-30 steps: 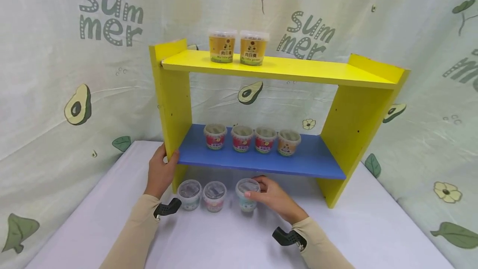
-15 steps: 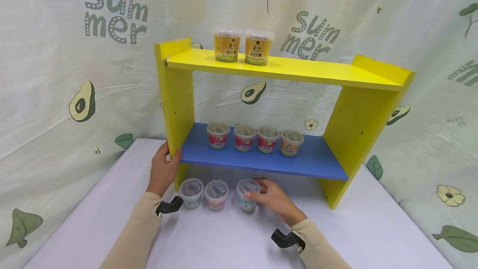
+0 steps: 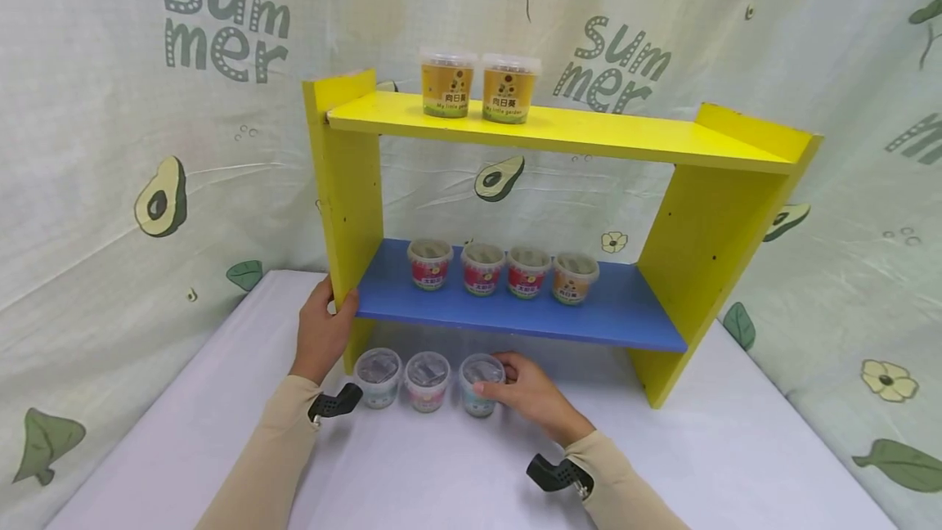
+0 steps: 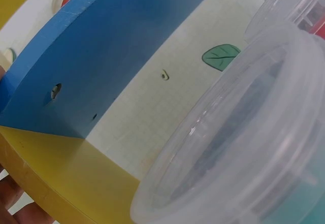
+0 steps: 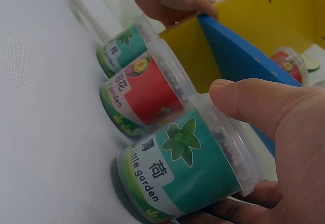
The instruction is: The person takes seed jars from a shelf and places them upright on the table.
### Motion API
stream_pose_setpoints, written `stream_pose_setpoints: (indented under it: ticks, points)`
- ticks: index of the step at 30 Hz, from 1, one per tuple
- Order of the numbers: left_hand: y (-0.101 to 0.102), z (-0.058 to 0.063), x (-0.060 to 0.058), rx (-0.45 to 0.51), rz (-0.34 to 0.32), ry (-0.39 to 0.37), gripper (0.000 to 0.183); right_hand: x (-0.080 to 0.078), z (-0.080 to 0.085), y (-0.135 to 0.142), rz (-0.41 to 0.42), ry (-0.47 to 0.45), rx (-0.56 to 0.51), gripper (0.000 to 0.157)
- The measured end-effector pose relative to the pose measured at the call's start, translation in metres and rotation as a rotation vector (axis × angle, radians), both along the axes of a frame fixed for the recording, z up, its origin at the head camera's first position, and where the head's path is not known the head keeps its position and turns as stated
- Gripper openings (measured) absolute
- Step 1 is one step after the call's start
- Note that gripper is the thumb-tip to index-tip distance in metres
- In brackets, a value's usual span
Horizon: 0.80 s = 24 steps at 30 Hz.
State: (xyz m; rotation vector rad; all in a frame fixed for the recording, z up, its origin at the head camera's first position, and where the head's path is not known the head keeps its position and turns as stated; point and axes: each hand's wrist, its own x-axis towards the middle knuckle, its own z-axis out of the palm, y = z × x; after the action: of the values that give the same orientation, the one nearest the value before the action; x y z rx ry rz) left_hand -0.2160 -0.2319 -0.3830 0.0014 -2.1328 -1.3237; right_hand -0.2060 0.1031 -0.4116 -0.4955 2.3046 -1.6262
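The rightmost lidded mint cup (image 5: 195, 165) stands on the white surface (image 3: 434, 473), lower than the blue shelf (image 3: 508, 317). It seems light, of thin, slightly slippery plastic, so better to hold near the rim. The right hand (image 3: 540, 399) clasps it between thumb and fingers; the left hand (image 3: 320, 338) grips the yellow side panel (image 3: 338, 219).

The right hand (image 5: 299, 148) holds a teal cup (image 5: 203, 168) labelled with green leaves, thumb against its clear lid. Beyond it on a white counter (image 5: 45, 132), a red cup (image 5: 147, 92) and a smaller-looking green cup (image 5: 127, 49) form a row. Behind, the left hand (image 5: 175, 1) touches the corner where a blue shelf (image 5: 241, 56) meets a yellow panel (image 5: 185, 46).
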Motion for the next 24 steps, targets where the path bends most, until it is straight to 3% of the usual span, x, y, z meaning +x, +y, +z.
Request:
stream_pose_setpoints:
  ticks: [24]
  points:
    - [0.0001, -0.0028, -0.001, -0.009, -0.001, 0.014, 0.044, 0.0055, -0.002, -0.0067, 0.004, 0.007, 0.016, 0.076]
